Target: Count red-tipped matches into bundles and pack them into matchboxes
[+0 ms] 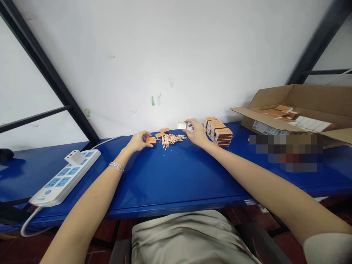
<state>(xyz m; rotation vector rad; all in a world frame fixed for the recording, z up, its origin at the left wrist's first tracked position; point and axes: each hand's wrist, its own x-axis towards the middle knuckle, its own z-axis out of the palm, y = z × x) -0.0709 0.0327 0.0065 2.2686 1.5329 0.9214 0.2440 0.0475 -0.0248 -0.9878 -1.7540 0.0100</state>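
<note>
On the blue table [170, 176], my left hand [139, 140] rests with its fingers closed on a small orange matchbox [150, 140]. My right hand [195, 132] reaches toward the wall and pinches a white inner tray [182, 125] of a matchbox. Between the hands lies a loose pile of matches [172, 139] with red heads. Two more orange matchboxes [162, 132] sit just behind the pile. A stack of orange matchboxes [218, 131] stands right of my right hand.
An open cardboard box [297, 110] holding more matchboxes sits at the far right. A white and blue power strip [66, 176] with its cable lies at the left. A white wall rises directly behind the table, flanked by black frame bars [52, 77].
</note>
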